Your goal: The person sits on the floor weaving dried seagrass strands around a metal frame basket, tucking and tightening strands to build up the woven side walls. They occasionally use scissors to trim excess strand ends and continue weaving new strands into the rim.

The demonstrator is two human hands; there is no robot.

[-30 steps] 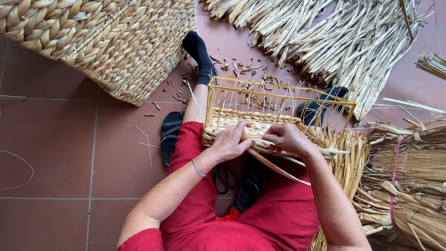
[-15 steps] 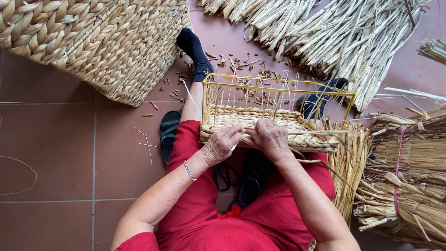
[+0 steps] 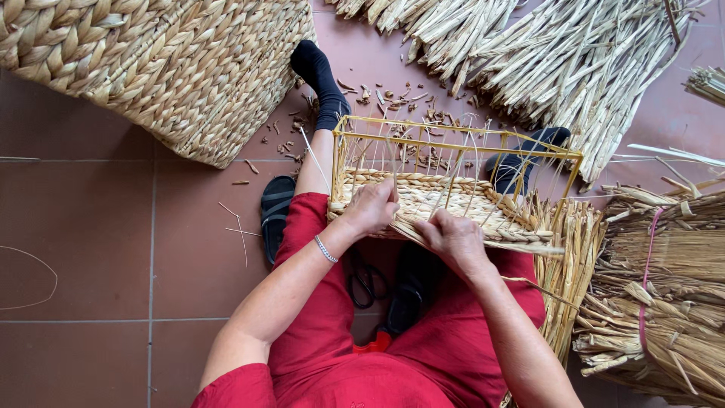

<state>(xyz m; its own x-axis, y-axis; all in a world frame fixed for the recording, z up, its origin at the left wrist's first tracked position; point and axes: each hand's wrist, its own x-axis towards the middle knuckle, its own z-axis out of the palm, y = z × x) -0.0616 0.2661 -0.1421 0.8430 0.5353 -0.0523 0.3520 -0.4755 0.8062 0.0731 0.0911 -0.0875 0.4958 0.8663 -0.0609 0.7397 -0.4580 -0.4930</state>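
A yellow wire basket frame [image 3: 453, 143] rests on my lap, its lower part woven with braided straw [image 3: 445, 200]. My left hand [image 3: 371, 207], with a silver bracelet at the wrist, presses on the near woven edge at the frame's left side. My right hand [image 3: 453, 238] grips a flat straw strand [image 3: 521, 245] that runs to the right along the near edge. Both hands are close together and touch the weave. Thin wires stand upright inside the frame.
A large woven straw basket [image 3: 151, 68] sits at the upper left. Loose straw bundles [image 3: 559, 53] lie at the top, tied bundles [image 3: 664, 287] at the right. Black scissors [image 3: 366, 279] and a black sandal [image 3: 276, 211] lie on the brown tiled floor.
The frame has tilted and shifted slightly left on my lap. My right hand has pulled the strand down and across the near edge; my left hand has moved up onto the weave.
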